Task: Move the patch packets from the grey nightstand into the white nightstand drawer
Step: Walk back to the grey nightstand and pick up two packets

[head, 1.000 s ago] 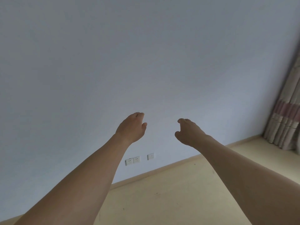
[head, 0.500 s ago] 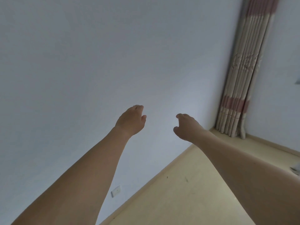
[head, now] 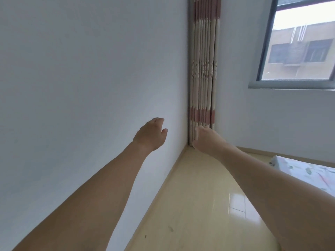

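Both arms reached out with nothing held: left hand [head: 150, 134] and right hand [head: 206, 140] loose. No nightstand showed; looking around first seemed wise.

Soft, even daylight from the window [head: 299, 40] at upper right; outdoors slightly overexposed. Pale glare patch on the glossy floor [head: 224, 201]. Faint, diffuse shadows only. Slight motion softness throughout, curtain [head: 203, 66] pattern smeared. Wide-angle stretching at the edges, wall lines leaning.

text: none legible | labels: none | brands: none | numbers: none | signs: none
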